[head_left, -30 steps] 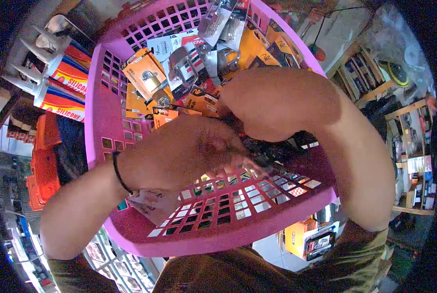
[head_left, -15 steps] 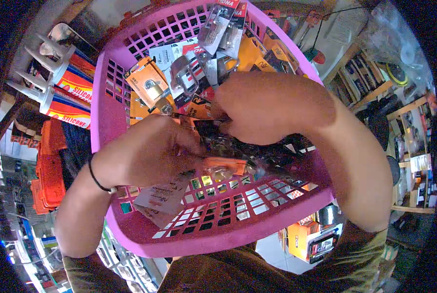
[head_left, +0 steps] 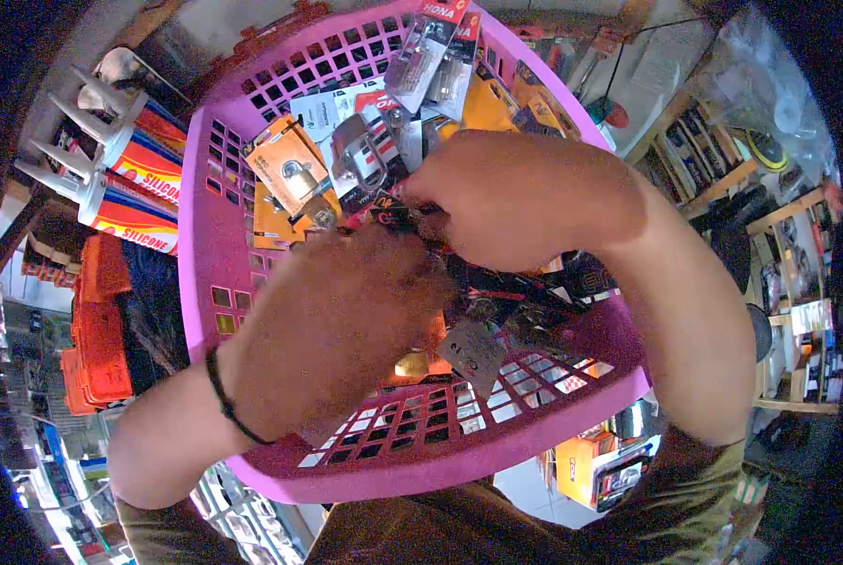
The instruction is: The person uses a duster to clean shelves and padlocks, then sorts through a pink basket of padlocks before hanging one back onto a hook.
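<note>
My left hand (head_left: 346, 301), with a dark band on its wrist, reaches over the near half of a pink plastic basket (head_left: 459, 463). Its fingers curl down into the pile, close to my right hand (head_left: 497, 202); a grey card (head_left: 475, 356) shows just below them. My right hand is closed, its fingertips at dark packaging (head_left: 390, 215) between the hands. What either hand grips is hidden, so I cannot tell what it is. Beyond them lie an orange card with a brass padlock (head_left: 299, 182), a large grey padlock in a blister pack (head_left: 358, 155) and clear HONA packs (head_left: 419, 68).
Silicone tubes (head_left: 134, 198) stand left of the basket, above an orange plastic case (head_left: 98, 325). To the right are wooden shelves (head_left: 798, 292) with goods. A yellow-orange box (head_left: 581, 466) sits below the basket's near right rim.
My left hand has moved right and inward, nearer my right hand. The grey card that hung below it at the left now shows further right. My right hand has barely shifted.
</note>
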The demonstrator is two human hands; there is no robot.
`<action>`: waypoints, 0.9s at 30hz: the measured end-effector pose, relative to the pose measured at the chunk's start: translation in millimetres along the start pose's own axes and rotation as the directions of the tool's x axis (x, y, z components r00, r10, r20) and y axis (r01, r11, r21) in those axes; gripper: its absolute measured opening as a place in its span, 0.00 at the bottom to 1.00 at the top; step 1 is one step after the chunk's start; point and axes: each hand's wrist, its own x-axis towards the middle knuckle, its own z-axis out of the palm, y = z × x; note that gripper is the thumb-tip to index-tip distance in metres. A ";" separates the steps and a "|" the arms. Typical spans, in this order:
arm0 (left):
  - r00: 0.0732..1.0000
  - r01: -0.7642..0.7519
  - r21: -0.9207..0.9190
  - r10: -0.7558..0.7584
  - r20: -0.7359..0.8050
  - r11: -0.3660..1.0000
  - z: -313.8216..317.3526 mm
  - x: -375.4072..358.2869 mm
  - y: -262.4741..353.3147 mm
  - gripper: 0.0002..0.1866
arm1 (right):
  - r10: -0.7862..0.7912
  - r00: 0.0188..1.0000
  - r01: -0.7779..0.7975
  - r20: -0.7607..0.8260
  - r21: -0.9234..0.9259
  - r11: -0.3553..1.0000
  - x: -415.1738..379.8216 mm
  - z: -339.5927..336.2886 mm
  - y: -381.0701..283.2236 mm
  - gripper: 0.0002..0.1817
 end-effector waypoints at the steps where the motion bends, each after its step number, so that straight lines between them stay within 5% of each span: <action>1: 0.983 -0.182 -0.048 0.182 0.001 0.982 1.7 1.9 2.0 0.07 | 0.001 1.000 -0.001 0.000 0.000 1.000 0.4 0.5 0.6 0.10; 5: 0.926 -0.378 -0.187 0.374 -0.054 0.907 12.7 2.9 6.9 0.07 | -0.030 0.999 0.029 -0.036 -0.052 0.998 1.3 0.3 3.3 0.10; 8: 0.963 -0.266 -0.186 0.269 -0.006 0.946 13.7 9.8 9.3 0.08 | -0.062 0.991 0.063 -0.119 0.005 0.998 1.4 -0.3 6.3 0.12; 10: 0.964 -0.176 -0.168 0.204 0.171 0.970 5.2 16.9 8.7 0.14 | -0.061 0.980 0.077 -0.188 0.081 0.994 2.2 -1.9 10.0 0.14; 12: 0.975 -0.170 -0.125 0.185 0.124 0.977 9.3 18.2 12.1 0.13 | -0.065 0.984 0.048 -0.165 -0.103 0.994 4.7 -7.9 16.0 0.16; 14: 0.982 -0.171 -0.072 0.175 0.067 0.983 10.1 17.6 14.0 0.13 | -0.075 0.972 0.068 -0.222 -0.037 0.997 1.9 -10.5 19.5 0.15; 17: 0.959 -0.076 -0.318 -0.018 -0.281 0.945 1.2 14.3 3.8 0.07 | 0.000 0.943 0.067 -0.332 0.188 0.980 -0.8 -13.0 16.4 0.15; 18: 0.952 -0.087 -0.292 -0.006 -0.305 0.953 -3.4 8.6 -2.6 0.07 | -0.055 0.934 0.107 -0.354 0.131 0.986 8.3 -8.3 25.5 0.15; 20: 0.937 0.122 -0.488 -0.263 -0.232 0.864 -21.5 -7.8 -13.8 0.07 | -0.081 0.911 0.123 -0.403 0.078 0.989 -3.9 -24.4 5.7 0.16; 23: 0.865 0.170 -0.622 -0.418 -0.277 0.764 -45.1 -54.1 -11.7 0.10 | 0.041 0.921 0.102 -0.388 0.341 0.934 -28.7 -47.8 -38.4 0.17; 26: 0.761 0.037 -0.707 -0.479 -0.438 0.706 -59.8 -101.3 2.1 0.13 | 0.040 0.895 0.218 -0.444 0.514 0.829 -47.2 -58.9 -89.5 0.17; 27: 0.808 -0.001 -0.820 -0.482 -0.338 0.572 -67.3 -119.5 10.9 0.16 | 0.020 0.886 0.279 -0.464 0.567 0.775 -49.5 -59.5 -110.6 0.17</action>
